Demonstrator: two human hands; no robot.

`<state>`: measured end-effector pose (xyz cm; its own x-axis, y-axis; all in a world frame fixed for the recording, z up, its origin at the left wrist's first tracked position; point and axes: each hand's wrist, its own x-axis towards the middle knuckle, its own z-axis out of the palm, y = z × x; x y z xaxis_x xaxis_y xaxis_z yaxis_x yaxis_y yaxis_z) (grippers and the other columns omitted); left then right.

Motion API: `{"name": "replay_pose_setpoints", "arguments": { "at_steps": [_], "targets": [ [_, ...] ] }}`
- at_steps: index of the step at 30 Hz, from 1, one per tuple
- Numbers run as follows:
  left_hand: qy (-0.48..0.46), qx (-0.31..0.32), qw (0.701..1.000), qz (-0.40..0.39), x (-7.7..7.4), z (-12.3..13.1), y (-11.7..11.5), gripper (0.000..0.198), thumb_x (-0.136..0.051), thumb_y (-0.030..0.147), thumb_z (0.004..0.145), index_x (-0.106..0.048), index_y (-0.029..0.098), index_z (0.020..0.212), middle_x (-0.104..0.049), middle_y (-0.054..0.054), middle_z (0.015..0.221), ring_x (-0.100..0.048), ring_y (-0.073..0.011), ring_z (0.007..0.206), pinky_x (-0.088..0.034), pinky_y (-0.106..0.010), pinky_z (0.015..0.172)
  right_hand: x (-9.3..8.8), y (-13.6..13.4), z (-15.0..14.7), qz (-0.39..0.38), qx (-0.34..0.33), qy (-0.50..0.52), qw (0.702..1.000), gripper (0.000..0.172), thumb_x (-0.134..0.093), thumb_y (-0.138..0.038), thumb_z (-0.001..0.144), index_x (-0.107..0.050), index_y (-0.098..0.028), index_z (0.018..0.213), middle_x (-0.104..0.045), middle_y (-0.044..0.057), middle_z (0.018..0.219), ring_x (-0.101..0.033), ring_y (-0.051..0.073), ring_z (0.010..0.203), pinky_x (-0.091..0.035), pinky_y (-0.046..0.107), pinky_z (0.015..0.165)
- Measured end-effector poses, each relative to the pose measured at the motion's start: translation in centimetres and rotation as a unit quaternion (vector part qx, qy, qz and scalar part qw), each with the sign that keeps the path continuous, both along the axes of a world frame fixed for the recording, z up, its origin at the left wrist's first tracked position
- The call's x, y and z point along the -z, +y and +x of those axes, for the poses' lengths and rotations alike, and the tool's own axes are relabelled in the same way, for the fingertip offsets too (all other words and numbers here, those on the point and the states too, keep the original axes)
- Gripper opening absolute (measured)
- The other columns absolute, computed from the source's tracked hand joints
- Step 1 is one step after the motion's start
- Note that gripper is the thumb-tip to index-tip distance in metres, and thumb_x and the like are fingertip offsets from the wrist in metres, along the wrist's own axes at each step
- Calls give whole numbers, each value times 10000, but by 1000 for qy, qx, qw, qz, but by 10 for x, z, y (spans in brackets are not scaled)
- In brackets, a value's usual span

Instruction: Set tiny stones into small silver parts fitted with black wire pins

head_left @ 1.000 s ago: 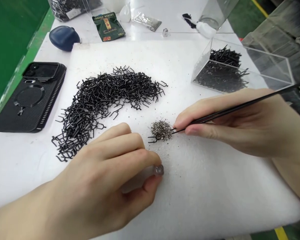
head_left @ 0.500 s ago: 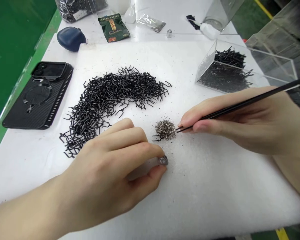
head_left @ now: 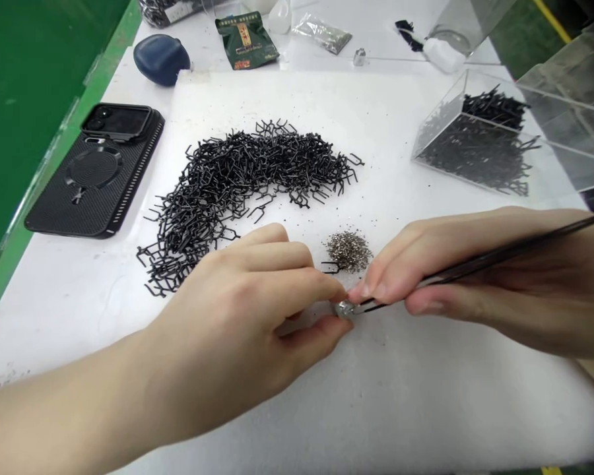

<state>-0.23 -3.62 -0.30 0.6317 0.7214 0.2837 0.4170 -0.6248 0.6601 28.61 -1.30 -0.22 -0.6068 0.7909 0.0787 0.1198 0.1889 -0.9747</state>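
Between thumb and forefinger, my left hand (head_left: 257,316) pinches a small silvery metal piece (head_left: 345,308). My right hand (head_left: 475,284) grips black tweezers (head_left: 495,256), their tips touching or very close to that piece. Whether the tips hold anything is too small to make out. Just beyond lies a small heap of tiny shiny metal bits (head_left: 349,251), with one black forked piece (head_left: 329,266) at its left edge. A curved pile of black forked pieces (head_left: 257,165) spreads behind my left hand.
A clear box with black pieces (head_left: 495,145) stands at the back right. A black phone (head_left: 96,171) lies at the left, near a dark blue rounded object (head_left: 162,59). Farther back are a green packet (head_left: 246,41), a clear bag (head_left: 323,33) and a white bottle (head_left: 444,55).
The tweezers have moved from the heap of metal bits to the piece in my left hand. The camera view has shifted, so the table's things appear farther right.
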Motion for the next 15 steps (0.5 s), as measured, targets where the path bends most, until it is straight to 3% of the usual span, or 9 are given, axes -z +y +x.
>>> {"name": "replay_pose_setpoints", "arguments": {
  "at_steps": [9, 15],
  "targets": [
    [6, 4, 1000, -11, 1, 1, 1, 163, -794, 111, 1134, -953, 137, 1111, -751, 14, 808, -632, -159, 793, -596, -299, 788, 1, 1, -4, -2, -2, -6, 1000, 122, -1002, -235, 1037, -996, -344, 1091, -971, -3, 1061, -945, 190, 976, -766, 211, 876],
    [-6, 4, 1000, -11, 5, 3, 1, 140, -820, 112, 1119, -958, 136, 1109, -756, 12, 816, -624, -157, 787, -571, -287, 739, 2, -1, 2, -21, -4, 1, 1000, 218, -976, -205, 1050, -996, -390, 1162, -964, 1, 1095, -941, 219, 1025, -774, 258, 891]
  ]
}}
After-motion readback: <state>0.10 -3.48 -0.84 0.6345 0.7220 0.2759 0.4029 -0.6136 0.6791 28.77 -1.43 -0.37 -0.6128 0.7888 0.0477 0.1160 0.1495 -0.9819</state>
